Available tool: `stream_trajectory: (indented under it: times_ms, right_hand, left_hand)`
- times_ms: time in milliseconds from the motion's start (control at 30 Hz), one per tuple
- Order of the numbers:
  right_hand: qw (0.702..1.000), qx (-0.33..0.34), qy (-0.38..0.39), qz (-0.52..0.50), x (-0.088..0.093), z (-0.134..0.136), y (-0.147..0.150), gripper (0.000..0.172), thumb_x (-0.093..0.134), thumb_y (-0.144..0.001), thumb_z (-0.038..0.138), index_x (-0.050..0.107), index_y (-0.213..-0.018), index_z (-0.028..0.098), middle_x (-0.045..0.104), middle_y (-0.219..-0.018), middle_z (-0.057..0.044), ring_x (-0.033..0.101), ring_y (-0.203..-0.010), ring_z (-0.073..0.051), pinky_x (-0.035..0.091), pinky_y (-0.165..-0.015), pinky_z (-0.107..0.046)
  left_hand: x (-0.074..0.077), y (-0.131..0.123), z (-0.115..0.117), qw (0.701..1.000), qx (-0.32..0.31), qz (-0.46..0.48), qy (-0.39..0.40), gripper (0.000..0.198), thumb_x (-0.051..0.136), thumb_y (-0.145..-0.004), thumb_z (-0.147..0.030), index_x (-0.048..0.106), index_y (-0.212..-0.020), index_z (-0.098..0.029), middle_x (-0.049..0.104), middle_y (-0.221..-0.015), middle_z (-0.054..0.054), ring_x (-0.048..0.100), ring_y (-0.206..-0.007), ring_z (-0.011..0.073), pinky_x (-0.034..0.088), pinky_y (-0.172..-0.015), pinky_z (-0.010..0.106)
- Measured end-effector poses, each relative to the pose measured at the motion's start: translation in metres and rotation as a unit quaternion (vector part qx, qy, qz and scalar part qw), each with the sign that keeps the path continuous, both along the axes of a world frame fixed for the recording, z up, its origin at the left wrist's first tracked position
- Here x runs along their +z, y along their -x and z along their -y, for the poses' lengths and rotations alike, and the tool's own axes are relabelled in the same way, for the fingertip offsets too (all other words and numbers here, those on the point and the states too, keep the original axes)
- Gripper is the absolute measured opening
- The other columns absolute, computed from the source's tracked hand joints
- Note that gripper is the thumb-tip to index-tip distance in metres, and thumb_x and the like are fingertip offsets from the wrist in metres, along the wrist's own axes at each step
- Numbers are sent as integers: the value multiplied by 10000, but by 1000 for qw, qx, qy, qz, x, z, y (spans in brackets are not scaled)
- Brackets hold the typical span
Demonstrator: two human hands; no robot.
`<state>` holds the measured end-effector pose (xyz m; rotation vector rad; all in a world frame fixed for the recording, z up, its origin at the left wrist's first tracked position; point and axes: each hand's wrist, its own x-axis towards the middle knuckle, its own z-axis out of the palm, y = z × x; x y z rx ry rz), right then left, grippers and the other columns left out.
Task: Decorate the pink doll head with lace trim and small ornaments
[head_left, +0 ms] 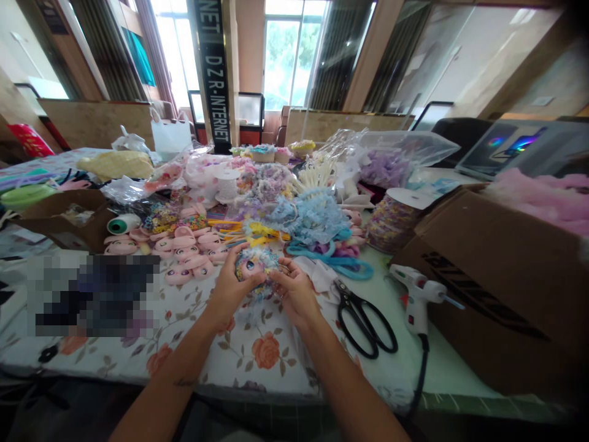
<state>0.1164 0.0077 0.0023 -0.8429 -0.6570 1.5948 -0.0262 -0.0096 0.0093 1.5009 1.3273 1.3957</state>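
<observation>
A small doll head (252, 265) with a pale pink face, a dark painted eye and fluffy blue and yellow trim is held up over the flowered cloth. My left hand (234, 279) grips its left side, thumb across the lower face. At its right edge, my right hand (294, 283) pinches the fluffy trim with thumb and bent fingers; the exact bit between them is hidden. Several pink doll faces (186, 248) lie just beyond my left hand. Black-handled scissors (363, 319) and a white glue gun (416, 294) are to the right of my hands.
A large cardboard box (488, 288) with pink fluff on top stands at right, beside a spool of multicoloured yarn (396, 218). Light blue fluffy trim (308, 215) is heaped in the middle. A small open carton (64, 215) sits at left. The glue gun's cord hangs over the front edge.
</observation>
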Motion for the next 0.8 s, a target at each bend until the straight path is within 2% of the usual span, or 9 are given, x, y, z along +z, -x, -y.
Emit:
stream_trajectory:
  times_ms: [200, 500, 800]
  right_hand:
    - [1000, 8, 13, -19, -1, 0, 0, 506, 867, -443, 173, 559, -844, 190, 559, -560, 92, 502, -464, -55, 319, -442, -166]
    - [999, 21, 14, -32, -5, -1, -2, 478, 866, -462, 168, 568, -836, 196, 534, -545, 100, 473, -442, -51, 317, -432, -178]
    - [999, 16, 16, -23, -4, 0, -1, 477, 872, -456, 183, 571, -826, 193, 525, -529, 101, 472, -435, -55, 313, -428, -180]
  left_hand:
    - [8, -1, 6, 1000, -6, -1, 11, 624, 734, -705, -390, 475, -1258, -258, 507, -1331, 77, 504, -1214, 269, 401, -1021, 388]
    - [-4, 1, -2, 1000, 0, -1, 8, 670, 759, -664, -411, 478, -1251, -256, 504, -1325, 84, 501, -1211, 287, 415, -1001, 405]
    - [-5, 2, -2, 1000, 2, -8, 8, 656, 759, -661, -414, 491, -1239, -253, 514, -1311, 84, 502, -1200, 284, 390, -1020, 423]
